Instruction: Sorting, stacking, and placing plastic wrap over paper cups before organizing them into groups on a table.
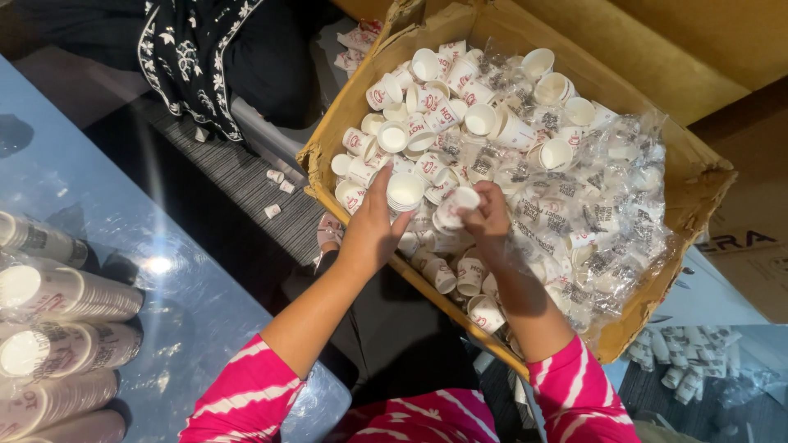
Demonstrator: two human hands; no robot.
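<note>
Both arms wear bright pink sleeves (246,394) streaked with white, tie-dye fashion. The sleeves end below the elbow. Forearms and hands are bare.

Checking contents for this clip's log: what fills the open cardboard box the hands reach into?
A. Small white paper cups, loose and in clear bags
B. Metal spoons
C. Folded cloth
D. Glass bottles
A: the cardboard box holds loose white paper cups and clear bags of cups.

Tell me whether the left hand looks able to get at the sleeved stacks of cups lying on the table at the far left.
Probably yes. The left hand is in the cardboard box touching loose cups, and the sleeved stacks lie on the table on that same side, with nothing between but bare tabletop.
</note>
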